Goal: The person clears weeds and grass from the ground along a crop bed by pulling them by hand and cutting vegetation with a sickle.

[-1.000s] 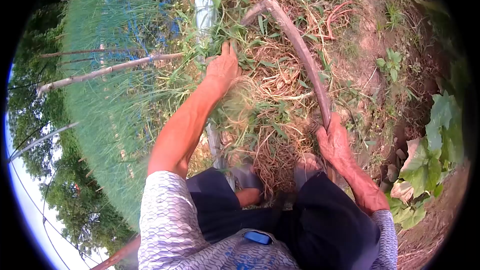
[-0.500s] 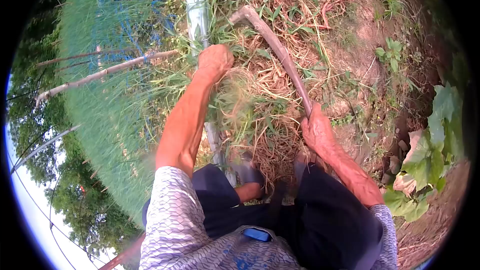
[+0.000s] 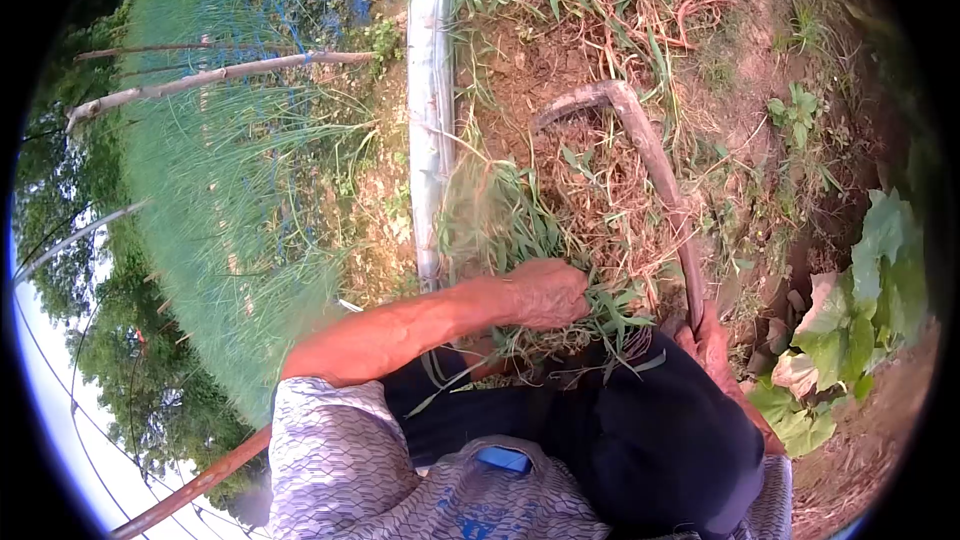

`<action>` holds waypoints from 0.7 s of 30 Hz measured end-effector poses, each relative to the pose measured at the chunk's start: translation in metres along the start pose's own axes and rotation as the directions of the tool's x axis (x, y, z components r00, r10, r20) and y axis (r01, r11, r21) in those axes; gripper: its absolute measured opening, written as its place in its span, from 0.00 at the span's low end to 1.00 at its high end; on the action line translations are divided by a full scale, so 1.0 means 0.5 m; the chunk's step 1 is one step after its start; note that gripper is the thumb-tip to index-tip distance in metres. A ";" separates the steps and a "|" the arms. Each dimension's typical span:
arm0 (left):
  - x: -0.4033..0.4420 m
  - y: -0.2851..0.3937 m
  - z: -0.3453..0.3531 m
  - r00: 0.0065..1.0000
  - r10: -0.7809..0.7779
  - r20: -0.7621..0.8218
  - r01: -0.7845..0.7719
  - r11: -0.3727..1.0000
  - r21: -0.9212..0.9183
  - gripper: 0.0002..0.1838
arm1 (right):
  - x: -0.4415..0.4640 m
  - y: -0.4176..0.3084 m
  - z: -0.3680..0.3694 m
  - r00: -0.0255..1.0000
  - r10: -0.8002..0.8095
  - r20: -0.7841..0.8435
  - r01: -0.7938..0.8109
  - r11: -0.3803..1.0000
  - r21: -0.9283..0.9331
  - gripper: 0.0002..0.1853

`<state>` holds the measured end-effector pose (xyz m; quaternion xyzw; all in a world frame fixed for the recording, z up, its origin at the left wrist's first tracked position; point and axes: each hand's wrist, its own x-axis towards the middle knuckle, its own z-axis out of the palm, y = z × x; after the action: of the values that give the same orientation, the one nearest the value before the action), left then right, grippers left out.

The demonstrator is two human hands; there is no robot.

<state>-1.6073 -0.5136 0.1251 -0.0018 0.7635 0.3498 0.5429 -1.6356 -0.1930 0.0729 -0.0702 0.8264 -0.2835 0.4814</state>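
My left hand (image 3: 548, 295) is closed round a bunch of pulled weeds (image 3: 615, 315), whose green leaves and stems stick out past the fingers above my knees. Low on the right, my right hand (image 3: 708, 345) grips the lower end of a hand hoe (image 3: 660, 170) with a brown, sharply bent handle. Its hooked head points left and lies over loose dry grass; whether it touches the soil I cannot tell. Bare brown soil shows left of the hoe's head, beside a pale pipe-like strip (image 3: 430, 90).
Thin green crop leaves (image 3: 220, 210) fill the left side, with blue netting and a wooden stick (image 3: 220, 75) across them. Broad-leaved plants (image 3: 835, 350) grow at the right. Dry cut grass litters the ground before my feet.
My left hand has come back from beside the pale strip toward my knees, carrying the weeds. More bare soil shows there. My right hand and the hoe have shifted right and nearer my body.
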 end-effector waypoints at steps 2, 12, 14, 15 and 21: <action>0.007 -0.014 -0.036 0.997 -0.073 -0.033 0.076 0.989 0.124 0.12 | 0.070 -0.100 -0.016 0.971 -0.203 -0.126 0.199 0.979 -0.043 0.15; 0.041 -0.230 -0.159 0.474 -0.444 -0.761 0.540 0.829 -0.147 0.33 | 0.158 -0.102 0.007 0.979 -0.206 -0.009 0.197 0.948 -0.250 0.13; 0.042 -0.240 -0.148 0.532 -0.543 -0.650 0.590 0.788 -0.175 0.32 | 0.111 -0.087 -0.028 0.997 0.029 0.065 -0.014 0.974 -0.226 0.14; 0.045 -0.249 -0.153 0.632 -0.574 -0.520 0.589 0.792 -0.158 0.28 | 0.109 -0.096 -0.036 0.998 0.026 0.061 -0.011 0.974 -0.227 0.14; 0.057 -0.291 -0.111 0.748 -0.539 -0.387 0.586 0.810 0.003 0.22 | 0.167 -0.157 0.028 0.949 -0.316 -0.021 0.302 0.924 -0.235 0.17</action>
<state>-1.6094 -0.6424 0.0333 -0.2636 0.8351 0.1146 0.4691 -1.6804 -0.2961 0.0468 -0.2460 0.8459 -0.2608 0.3950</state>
